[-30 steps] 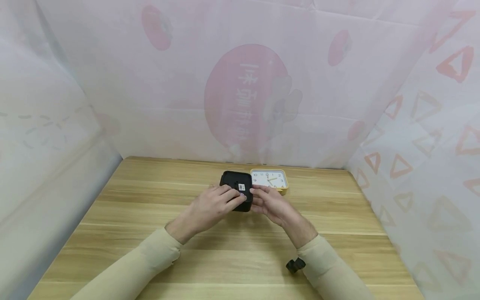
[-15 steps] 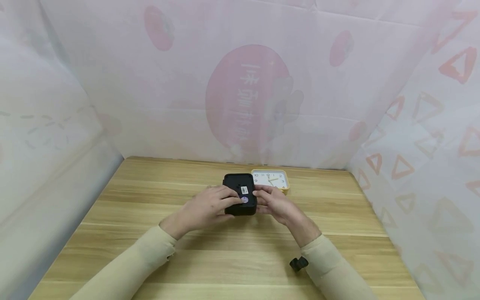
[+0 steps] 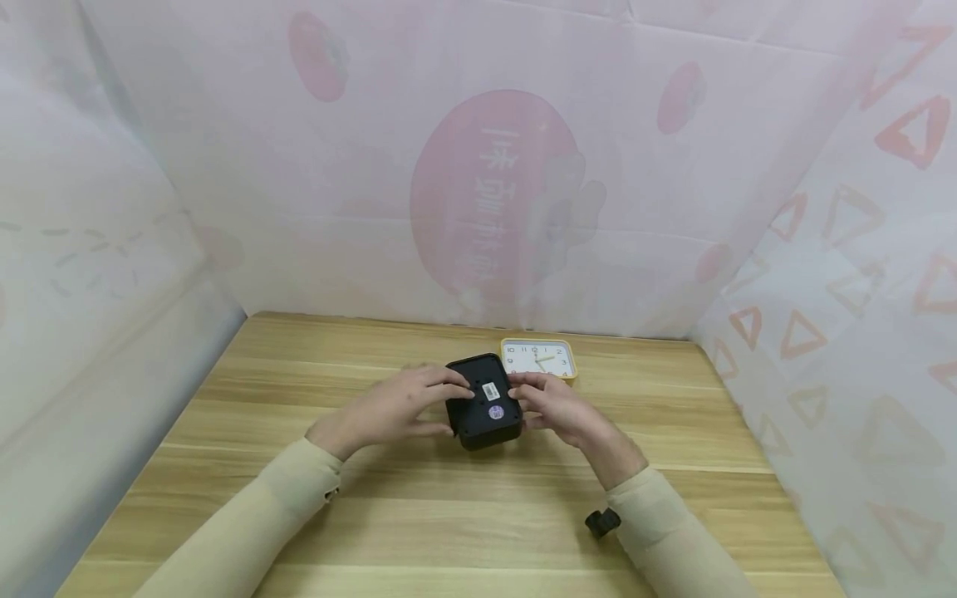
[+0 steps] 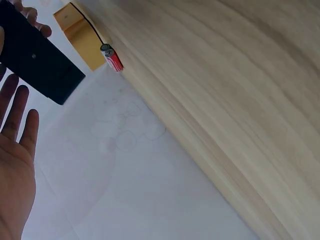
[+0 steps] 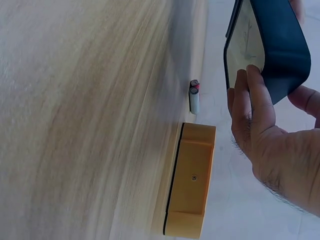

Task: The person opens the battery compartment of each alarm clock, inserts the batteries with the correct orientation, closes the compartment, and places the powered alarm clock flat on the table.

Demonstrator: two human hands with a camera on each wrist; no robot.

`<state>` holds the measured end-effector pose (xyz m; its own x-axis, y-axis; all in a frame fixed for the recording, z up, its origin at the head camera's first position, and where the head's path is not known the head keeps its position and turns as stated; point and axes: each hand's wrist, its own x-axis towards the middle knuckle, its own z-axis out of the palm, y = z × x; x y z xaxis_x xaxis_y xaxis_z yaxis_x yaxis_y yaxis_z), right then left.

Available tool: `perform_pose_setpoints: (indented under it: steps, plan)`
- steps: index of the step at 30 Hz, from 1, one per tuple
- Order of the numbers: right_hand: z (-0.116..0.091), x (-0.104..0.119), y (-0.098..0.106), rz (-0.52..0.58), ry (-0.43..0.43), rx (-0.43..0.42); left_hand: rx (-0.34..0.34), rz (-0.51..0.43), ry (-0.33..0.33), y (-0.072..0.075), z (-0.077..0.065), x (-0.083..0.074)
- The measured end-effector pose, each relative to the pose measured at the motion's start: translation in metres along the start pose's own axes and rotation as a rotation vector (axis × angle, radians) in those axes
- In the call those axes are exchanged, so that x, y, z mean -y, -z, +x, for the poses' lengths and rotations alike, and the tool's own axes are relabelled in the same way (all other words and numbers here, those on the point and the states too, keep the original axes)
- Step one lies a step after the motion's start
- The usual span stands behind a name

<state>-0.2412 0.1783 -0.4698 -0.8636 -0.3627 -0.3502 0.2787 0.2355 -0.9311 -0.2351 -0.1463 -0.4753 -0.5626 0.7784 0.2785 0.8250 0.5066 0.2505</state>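
Above the wooden table (image 3: 449, 515), we find a black clock (image 3: 478, 414) held back side up, with a white label (image 3: 490, 391) and a round purple sticker (image 3: 496, 412) showing. We see the right hand (image 3: 557, 407) pinching its right side, fingers against the pale face underneath. The left hand (image 3: 396, 407) has spread, nearly straight fingers at the left side; how firmly they touch, we cannot tell. Behind lies a yellow clock (image 3: 538, 359), face up, with batteries (image 5: 194, 100) near it.
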Motion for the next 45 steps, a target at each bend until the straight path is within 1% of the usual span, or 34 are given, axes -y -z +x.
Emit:
perform_pose_setpoints:
  steps: [7, 14, 21, 26, 31, 35, 40, 45]
  plan:
    - [-0.001, -0.001, 0.003, -0.075, -0.001, 0.029, 0.026, -0.014, 0.005, 0.004, 0.0, 0.011]
    - [-0.002, -0.003, 0.003, -0.17, 0.008, 0.089, 0.067, -0.015, -0.014, 0.002, 0.0, 0.016]
    - [-0.003, -0.005, -0.001, -0.197, -0.017, 0.144, 0.162, -0.05, -0.014, -0.001, 0.002, 0.012]
    - [-0.002, -0.004, -0.004, -0.231, 0.008, 0.208, 0.237, -0.088, 0.013, -0.003, 0.004, 0.008]
    - [-0.002, -0.004, -0.005, -0.256, 0.026, 0.25, 0.277, -0.149, 0.028, -0.004, 0.006, 0.004]
    - [-0.002, -0.006, -0.005, -0.259, 0.03, 0.254, 0.28, -0.168, 0.039, -0.003, 0.006, 0.001]
    - [-0.001, -0.008, -0.005, -0.254, 0.042, 0.258, 0.256, -0.139, 0.024, -0.005, 0.007, -0.001]
    - [-0.001, -0.007, -0.004, -0.297, 0.074, 0.243, 0.24, -0.104, 0.052, -0.006, 0.007, -0.005]
